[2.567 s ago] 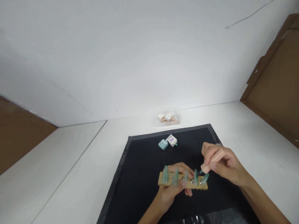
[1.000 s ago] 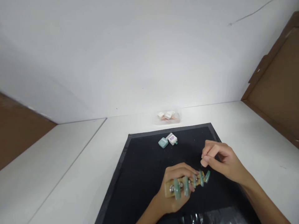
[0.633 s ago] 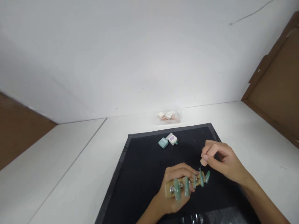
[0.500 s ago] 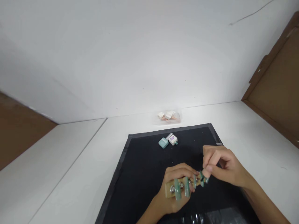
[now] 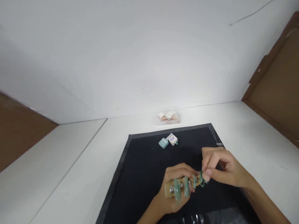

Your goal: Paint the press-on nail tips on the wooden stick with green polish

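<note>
My left hand [image 5: 174, 188] is closed around a short wooden strip [image 5: 170, 189] that carries several teal nail tips [image 5: 186, 186] standing in a row. It holds the strip just above a black mat [image 5: 140, 174]. My right hand [image 5: 221, 169] is pinched shut at the strip's right end, fingertips against the last teal tip [image 5: 202, 180]. It grips a small peach-capped brush, mostly hidden by the fingers.
A teal square bottle [image 5: 163, 143] and a white bottle with a purple label [image 5: 172, 140] lie at the mat's far edge. Beyond them a clear bag [image 5: 168, 116] holds small white and peach pieces. Clear plastic [image 5: 198, 218] lies at the near edge. A brown board [image 5: 275, 84] leans at right.
My left hand turned the strip and drew it closer and lower. My right hand lifted briefly, then came down to the right-end nail tip, where it now rests pinched.
</note>
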`<state>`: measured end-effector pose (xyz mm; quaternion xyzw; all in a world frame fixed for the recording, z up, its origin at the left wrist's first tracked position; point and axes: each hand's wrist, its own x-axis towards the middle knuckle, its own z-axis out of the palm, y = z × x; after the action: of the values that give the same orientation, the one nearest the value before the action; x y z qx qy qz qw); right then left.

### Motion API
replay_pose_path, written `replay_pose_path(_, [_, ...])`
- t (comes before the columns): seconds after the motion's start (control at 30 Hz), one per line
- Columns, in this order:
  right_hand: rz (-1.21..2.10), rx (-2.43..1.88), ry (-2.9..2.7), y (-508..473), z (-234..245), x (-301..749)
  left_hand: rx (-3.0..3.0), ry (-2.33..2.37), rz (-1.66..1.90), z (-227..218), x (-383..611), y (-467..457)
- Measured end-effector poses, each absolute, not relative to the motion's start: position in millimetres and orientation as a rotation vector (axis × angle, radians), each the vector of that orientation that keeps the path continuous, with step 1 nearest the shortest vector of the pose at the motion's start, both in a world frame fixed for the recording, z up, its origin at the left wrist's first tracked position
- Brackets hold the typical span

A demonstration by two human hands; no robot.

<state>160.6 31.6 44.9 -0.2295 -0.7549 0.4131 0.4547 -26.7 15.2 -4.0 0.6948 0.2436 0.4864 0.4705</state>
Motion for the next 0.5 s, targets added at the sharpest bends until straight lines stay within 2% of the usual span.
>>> replay_pose_path(0.23, [0.852, -0.838, -1.765, 34.1, 40.7, 163.5, 1.703, 0.589, 1.227, -6.9, -26.4, 15.2])
replay_pose_path(0.5, [1.015, -0.567, -1.878, 32.8, 45.1, 162.3, 1.670, 0.602, 1.196, -6.3, -26.2, 15.1])
